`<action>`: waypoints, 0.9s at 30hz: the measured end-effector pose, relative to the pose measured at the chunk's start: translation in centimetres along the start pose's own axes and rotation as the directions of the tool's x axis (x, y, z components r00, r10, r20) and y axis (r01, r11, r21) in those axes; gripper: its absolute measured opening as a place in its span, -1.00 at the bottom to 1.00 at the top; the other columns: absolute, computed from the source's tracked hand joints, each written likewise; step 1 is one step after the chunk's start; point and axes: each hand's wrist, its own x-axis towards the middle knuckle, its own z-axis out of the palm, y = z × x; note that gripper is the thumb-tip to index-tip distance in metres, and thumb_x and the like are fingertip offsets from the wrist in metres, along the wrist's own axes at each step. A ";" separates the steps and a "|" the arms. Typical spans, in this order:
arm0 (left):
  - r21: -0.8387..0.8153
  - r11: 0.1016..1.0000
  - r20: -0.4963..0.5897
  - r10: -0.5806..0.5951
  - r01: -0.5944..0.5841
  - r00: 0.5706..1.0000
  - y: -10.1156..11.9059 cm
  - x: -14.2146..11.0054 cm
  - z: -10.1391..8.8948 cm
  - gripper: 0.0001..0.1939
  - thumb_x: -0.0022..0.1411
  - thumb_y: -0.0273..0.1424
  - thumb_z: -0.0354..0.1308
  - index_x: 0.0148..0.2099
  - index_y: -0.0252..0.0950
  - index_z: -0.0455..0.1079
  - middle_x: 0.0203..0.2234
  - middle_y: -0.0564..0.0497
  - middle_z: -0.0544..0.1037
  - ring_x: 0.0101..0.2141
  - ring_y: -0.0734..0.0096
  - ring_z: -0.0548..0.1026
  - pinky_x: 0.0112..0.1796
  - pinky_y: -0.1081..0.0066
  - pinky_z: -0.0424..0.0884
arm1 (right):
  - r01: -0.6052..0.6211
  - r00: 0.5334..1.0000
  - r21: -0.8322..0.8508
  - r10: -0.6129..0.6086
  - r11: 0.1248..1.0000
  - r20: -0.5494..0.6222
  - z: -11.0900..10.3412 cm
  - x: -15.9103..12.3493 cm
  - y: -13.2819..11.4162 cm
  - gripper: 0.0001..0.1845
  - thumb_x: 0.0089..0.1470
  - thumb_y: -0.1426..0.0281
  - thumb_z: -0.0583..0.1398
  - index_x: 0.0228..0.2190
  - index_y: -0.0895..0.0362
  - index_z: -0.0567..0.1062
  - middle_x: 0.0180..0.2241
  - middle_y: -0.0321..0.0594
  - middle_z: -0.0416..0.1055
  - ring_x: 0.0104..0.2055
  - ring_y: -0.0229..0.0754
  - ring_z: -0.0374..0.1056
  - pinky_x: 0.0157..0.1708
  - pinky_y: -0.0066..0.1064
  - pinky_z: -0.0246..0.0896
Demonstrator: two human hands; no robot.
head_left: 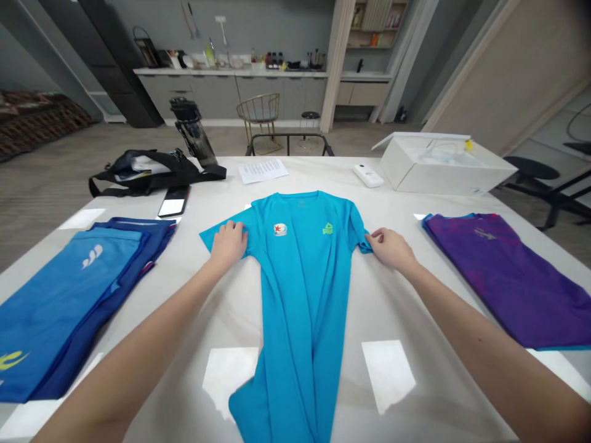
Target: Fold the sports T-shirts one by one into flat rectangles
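A turquoise T-shirt [305, 258] lies lengthwise on the white table, its collar toward the far side and its body in long folds. Small badges show on both sides of the chest. My left hand [229, 243] is on the left sleeve, fingers bent and closed on the fabric near the hem; the thumb is mostly hidden. At the other sleeve, my right hand [388, 246] pinches the bunched hem between thumb and fingertips. The lower end of the shirt runs out of view at the bottom.
Folded blue clothes [69, 295] lie at left, and a folded purple shirt [508, 271] at right. Along the far side are a black bag [148, 175], a bottle [196, 135], a phone [174, 200], a paper sheet [263, 171], a white device [368, 176] and an open white box [434, 175].
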 end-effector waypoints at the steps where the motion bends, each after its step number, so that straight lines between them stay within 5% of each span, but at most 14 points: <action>1: 0.021 1.000 0.003 -0.004 0.004 1.000 -0.2 -0.1 0.2 -0.59 0.45 -0.28 -0.12 0.18 -0.30 0.37 0.07 -0.29 0.45 0.06 -0.11 0.43 -0.06 0.09 0.43 | 0.037 0.999 -0.028 -0.037 0.999 -0.003 0.3 -0.5 -0.4 -0.59 0.21 0.04 0.12 -0.17 0.06 0.56 -0.19 -0.07 0.58 -0.13 0.07 0.48 -0.24 -0.24 0.28; 5: 0.018 1.000 0.028 0.014 -0.015 1.000 -1.4 0.3 1.1 -0.51 0.47 -0.34 -0.21 0.29 -0.33 0.32 0.23 -0.30 0.38 0.18 -0.12 0.36 0.05 0.03 0.39 | 0.117 0.993 -0.077 -0.118 0.990 -0.011 0.6 -0.3 -0.6 -0.62 0.29 0.15 0.03 -0.19 0.08 0.56 -0.18 0.01 0.58 -0.10 0.10 0.49 -0.23 -0.21 0.28; 8: -0.004 0.999 0.052 0.035 -0.035 0.998 -3.6 0.9 1.8 -0.46 0.47 -0.39 -0.26 0.38 -0.36 0.23 0.33 -0.30 0.28 0.29 -0.04 0.27 0.19 0.04 0.27 | -0.098 0.993 -0.008 0.097 0.995 -0.059 -1.1 2.3 1.9 -0.55 0.30 0.11 0.03 -0.17 0.14 0.58 -0.19 0.11 0.57 -0.07 0.17 0.48 -0.19 -0.16 0.30; 12: -0.025 0.999 0.081 0.038 -0.036 0.996 -6.5 2.3 1.6 -0.45 0.46 -0.40 -0.23 0.40 -0.36 0.21 0.37 -0.28 0.23 0.32 0.01 0.25 0.24 0.08 0.22 | -0.304 0.924 0.048 0.307 0.951 -0.226 -4.5 5.1 4.6 -0.59 0.25 0.23 0.09 -0.06 0.20 0.57 -0.04 0.23 0.50 0.02 0.27 0.43 -0.09 -0.04 0.32; 14: -0.031 0.999 0.044 0.014 -0.013 0.999 -6.5 2.9 1.1 -0.45 0.45 -0.38 -0.20 0.38 -0.39 0.23 0.34 -0.29 0.27 0.30 0.00 0.28 0.24 0.08 0.23 | -0.184 0.888 0.052 0.189 0.981 -0.419 -5.3 4.5 3.6 -0.56 0.28 0.31 0.02 0.05 0.21 0.50 0.03 0.23 0.45 0.10 0.25 0.37 0.00 0.00 0.29; 16: -0.048 0.998 -0.038 0.032 -0.034 0.999 -5.1 3.4 0.5 -0.45 0.46 -0.34 -0.20 0.37 -0.42 0.23 0.32 -0.31 0.30 0.30 0.01 0.29 0.26 0.09 0.21 | 0.071 0.851 -0.004 -0.062 0.997 -0.522 -4.9 2.9 1.0 -0.54 0.32 0.34 -0.06 0.10 0.21 0.45 0.06 0.17 0.43 0.16 0.16 0.32 0.11 -0.03 0.24; 18: -0.093 0.989 -0.073 0.105 -0.112 0.992 -2.9 3.6 0.2 -0.43 0.48 -0.27 -0.23 0.38 -0.41 0.22 0.33 -0.29 0.29 0.32 0.05 0.27 0.28 0.13 0.16 | 0.316 0.858 -0.049 -0.308 0.947 -0.410 -3.5 1.0 -2.1 -0.54 0.36 0.29 -0.08 0.10 0.15 0.45 0.08 0.09 0.44 0.16 0.08 0.34 0.16 -0.10 0.22; 20: -0.163 0.978 -0.012 0.131 -0.131 0.991 -0.8 3.7 0.4 -0.39 0.49 -0.16 -0.25 0.41 -0.35 0.17 0.37 -0.26 0.24 0.35 0.07 0.21 0.30 0.10 0.14 | 0.379 0.896 -0.046 -0.378 0.924 -0.234 -1.7 -0.4 -4.4 -0.49 0.37 0.18 -0.06 0.13 0.14 0.45 0.12 0.05 0.44 0.18 0.08 0.33 0.18 -0.11 0.22; 23: -0.211 0.977 0.128 0.005 0.022 0.992 0.5 3.8 1.5 -0.29 0.47 -0.01 -0.29 0.47 -0.29 0.08 0.43 -0.25 0.10 0.42 -0.03 0.04 0.32 -0.08 0.04 | 0.208 0.976 -0.050 -0.211 0.977 -0.055 0.7 -0.4 -4.9 -0.34 0.37 0.03 -0.09 0.26 0.15 0.34 0.26 0.06 0.32 0.28 0.17 0.24 0.23 0.03 0.16; 27: -0.201 0.973 0.173 -0.075 0.110 0.982 -1.4 4.5 3.0 -0.24 0.44 0.04 -0.34 0.50 -0.24 0.01 0.48 -0.16 -0.05 0.45 -0.01 -0.10 0.36 -0.15 -0.14 | 0.027 1.000 -0.116 -0.025 0.993 0.017 1.5 2.5 -1.0 -0.25 0.34 -0.10 -0.20 0.38 -0.07 0.18 0.45 -0.09 -0.02 0.40 0.37 -0.01 0.26 0.46 -0.22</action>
